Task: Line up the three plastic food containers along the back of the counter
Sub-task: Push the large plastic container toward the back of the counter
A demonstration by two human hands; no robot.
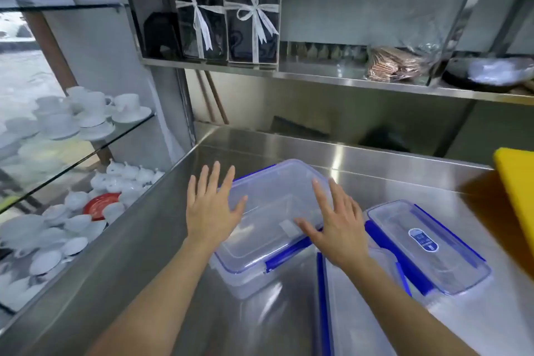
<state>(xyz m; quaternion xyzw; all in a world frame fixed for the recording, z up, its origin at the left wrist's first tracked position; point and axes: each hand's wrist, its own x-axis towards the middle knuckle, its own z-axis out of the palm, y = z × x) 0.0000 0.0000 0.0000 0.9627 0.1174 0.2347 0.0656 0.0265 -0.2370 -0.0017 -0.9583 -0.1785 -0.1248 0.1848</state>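
Three clear plastic containers with blue clip lids stand on the steel counter point(375, 170). The largest container point(271, 211) lies in the middle, angled toward the back left. My left hand point(211, 205) hovers flat over its left edge, fingers spread. My right hand point(338, 222) is spread over its right side, thumb on the lid. A smaller container point(427, 246) with an oval label lies to the right. The third container point(355, 312) lies near the front, partly hidden under my right forearm.
A yellow cutting board point(517, 191) juts in at the right edge. Steel shelves point(318, 75) with dark gift boxes point(228, 20) hang above the back of the counter. Left of the counter, glass shelves point(86, 150) carry white cups and teapots.
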